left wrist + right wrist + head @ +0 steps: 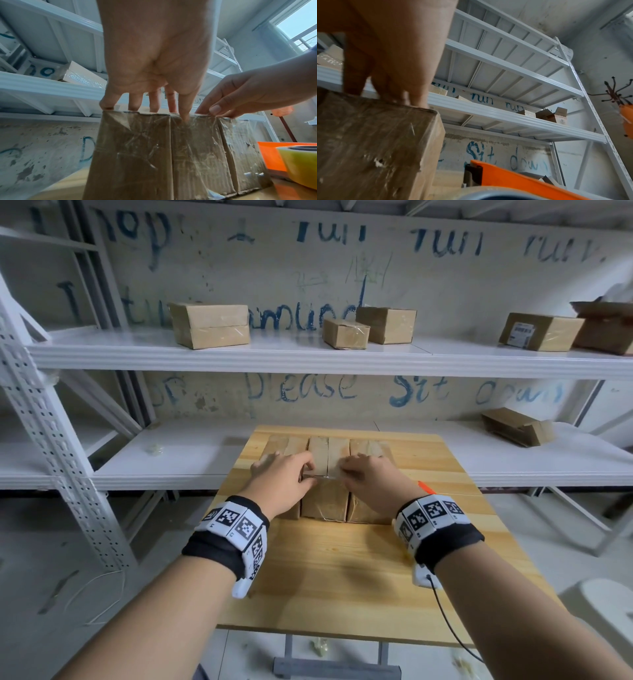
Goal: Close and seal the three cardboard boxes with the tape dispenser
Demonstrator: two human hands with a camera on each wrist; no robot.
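Observation:
Three brown cardboard boxes stand side by side on the wooden table (342, 577): the left box (277, 446), the middle box (323, 501) and the right box (368, 446), all with flaps down and shiny clear tape on their fronts. My left hand (310, 473) lies over the left and middle boxes, fingers straight on top, and its thumb (185, 117) presses the middle box's front (197, 155). My right hand (344, 470) pinches the near top edge of the middle box with thumb and index finger (208, 111). The orange tape dispenser (271, 155) with its yellowish roll lies on the table right of the boxes, mostly hidden behind my right wrist in the head view.
White metal shelving stands behind the table. Its upper shelf (308, 354) carries several taped boxes, and the lower shelf (171, 453) holds an open box (517, 426) at the right. A white stool (603, 601) is at the table's right. The near half of the table is bare wood.

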